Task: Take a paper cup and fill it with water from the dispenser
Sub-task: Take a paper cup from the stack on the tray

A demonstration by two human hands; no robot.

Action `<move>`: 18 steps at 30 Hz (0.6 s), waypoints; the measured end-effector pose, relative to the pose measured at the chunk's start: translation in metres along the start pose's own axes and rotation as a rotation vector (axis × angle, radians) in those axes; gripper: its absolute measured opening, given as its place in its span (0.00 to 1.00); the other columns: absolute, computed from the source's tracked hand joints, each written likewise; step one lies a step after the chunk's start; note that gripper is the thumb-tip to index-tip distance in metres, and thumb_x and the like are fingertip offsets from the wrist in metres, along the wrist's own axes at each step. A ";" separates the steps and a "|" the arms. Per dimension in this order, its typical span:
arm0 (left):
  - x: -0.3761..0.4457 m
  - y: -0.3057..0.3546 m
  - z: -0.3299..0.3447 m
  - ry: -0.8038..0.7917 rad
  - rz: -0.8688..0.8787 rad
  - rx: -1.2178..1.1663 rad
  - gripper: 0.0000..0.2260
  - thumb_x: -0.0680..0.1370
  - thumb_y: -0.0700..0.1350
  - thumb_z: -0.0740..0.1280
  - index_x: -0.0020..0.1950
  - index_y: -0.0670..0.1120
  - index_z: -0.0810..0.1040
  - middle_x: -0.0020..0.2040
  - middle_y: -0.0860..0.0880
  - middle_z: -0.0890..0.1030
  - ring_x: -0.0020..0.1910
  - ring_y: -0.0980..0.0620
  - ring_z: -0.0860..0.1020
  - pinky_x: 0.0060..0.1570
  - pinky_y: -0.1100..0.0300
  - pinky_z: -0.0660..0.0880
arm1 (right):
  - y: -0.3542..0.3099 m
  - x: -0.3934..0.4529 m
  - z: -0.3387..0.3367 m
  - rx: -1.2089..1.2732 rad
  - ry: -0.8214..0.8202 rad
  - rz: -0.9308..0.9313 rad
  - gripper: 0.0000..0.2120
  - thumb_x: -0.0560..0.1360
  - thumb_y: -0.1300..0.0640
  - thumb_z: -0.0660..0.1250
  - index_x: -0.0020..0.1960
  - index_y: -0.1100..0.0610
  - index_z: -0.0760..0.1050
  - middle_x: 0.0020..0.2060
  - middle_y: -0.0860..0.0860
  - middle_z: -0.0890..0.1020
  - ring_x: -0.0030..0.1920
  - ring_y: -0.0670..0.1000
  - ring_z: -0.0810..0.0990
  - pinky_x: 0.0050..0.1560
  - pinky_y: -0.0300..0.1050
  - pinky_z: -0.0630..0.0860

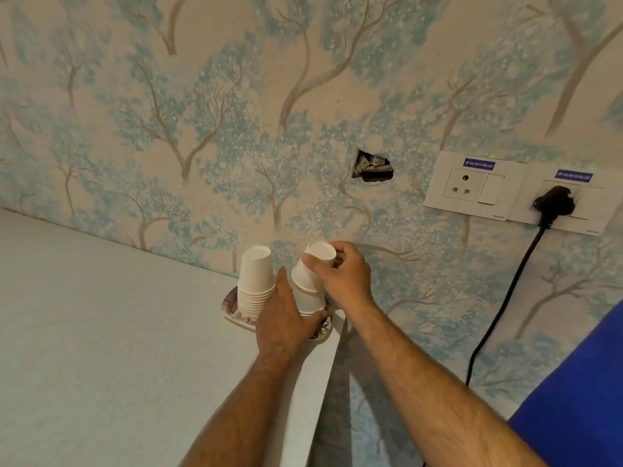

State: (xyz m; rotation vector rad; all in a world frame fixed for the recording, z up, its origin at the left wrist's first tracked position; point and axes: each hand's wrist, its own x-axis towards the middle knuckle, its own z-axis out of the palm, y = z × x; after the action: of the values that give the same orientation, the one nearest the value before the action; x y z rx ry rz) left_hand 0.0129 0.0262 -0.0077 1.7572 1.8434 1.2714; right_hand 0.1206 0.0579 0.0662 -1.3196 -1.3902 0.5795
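Observation:
Two stacks of white paper cups stand upside down on a small patterned tray (232, 314) at the far right corner of a white counter. The left stack (256, 281) is untouched. My left hand (286, 318) wraps around the lower part of the right stack (308, 294). My right hand (340, 271) pinches the top paper cup (318, 254) of that stack, which tilts slightly and sits a little raised from the cups below. The dispenser is not in view.
The white counter (118, 332) ends at an edge just right of the tray. Tree-patterned wallpaper with a small hole (372, 166) lies behind. A socket panel (512, 192) with a black plug and cable (553, 205) is on the right; something blue (586, 399) fills the lower right corner.

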 end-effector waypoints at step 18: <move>-0.049 0.061 -0.043 0.106 0.164 -0.875 0.34 0.76 0.67 0.57 0.76 0.49 0.67 0.65 0.51 0.78 0.63 0.61 0.77 0.57 0.68 0.74 | -0.038 -0.104 -0.053 1.078 0.139 0.387 0.23 0.69 0.59 0.75 0.63 0.61 0.78 0.55 0.62 0.82 0.53 0.60 0.83 0.46 0.54 0.83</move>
State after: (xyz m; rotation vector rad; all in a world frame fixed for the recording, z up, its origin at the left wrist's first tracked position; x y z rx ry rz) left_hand 0.0315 -0.0438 0.0452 1.3547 0.9180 1.8688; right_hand 0.1333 -0.0640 0.0784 -0.6906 -0.5043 1.2431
